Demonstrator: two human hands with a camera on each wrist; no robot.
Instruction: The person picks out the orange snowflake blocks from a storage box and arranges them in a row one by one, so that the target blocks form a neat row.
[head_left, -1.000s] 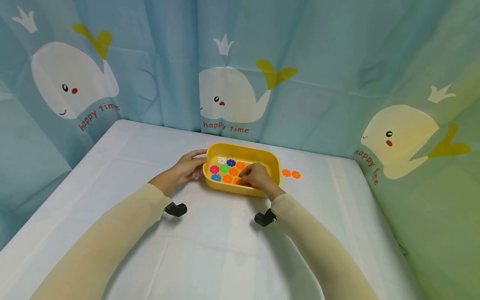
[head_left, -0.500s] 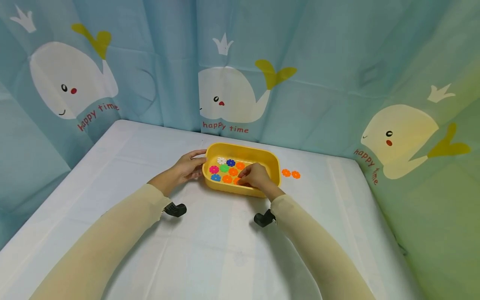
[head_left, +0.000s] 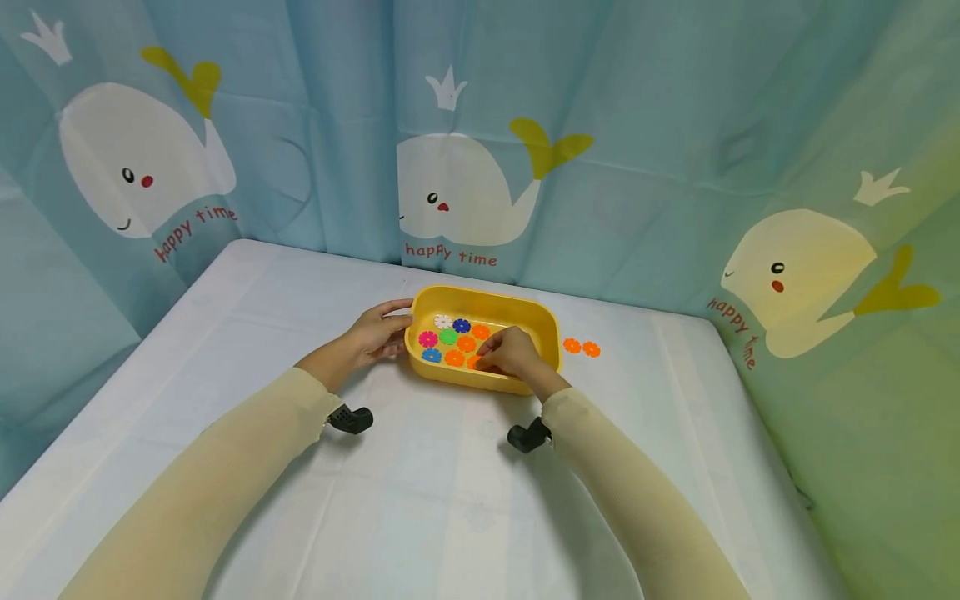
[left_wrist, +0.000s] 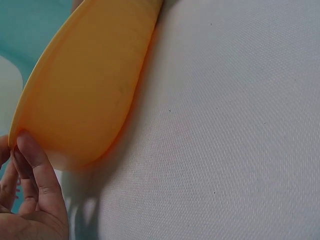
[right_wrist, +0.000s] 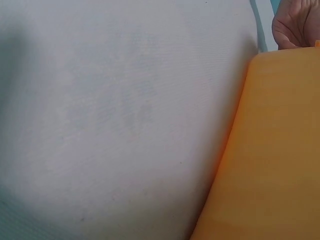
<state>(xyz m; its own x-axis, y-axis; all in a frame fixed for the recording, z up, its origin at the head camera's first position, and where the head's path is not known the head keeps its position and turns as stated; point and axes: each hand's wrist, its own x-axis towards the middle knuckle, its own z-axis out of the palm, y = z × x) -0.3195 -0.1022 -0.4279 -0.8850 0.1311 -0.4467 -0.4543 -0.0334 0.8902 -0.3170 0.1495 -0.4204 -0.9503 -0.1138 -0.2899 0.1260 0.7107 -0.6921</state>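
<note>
My left hand grips the left end of a yellow plastic basin. In the left wrist view, the fingers of that hand pinch the basin's rim. My right hand reaches inside, its fingertips pinching an orange snowflake disc near the front wall, partly hidden by the fingers. Left of it lie orange discs, a blue disc, a pink disc, a green disc, a white disc and a dark blue disc, all flat on the basin floor.
Two orange snowflake discs lie on the white-covered table, right of the basin. A blue-green curtain printed with whales hangs behind the table and along its sides. Black wrist cameras stick out below both wrists.
</note>
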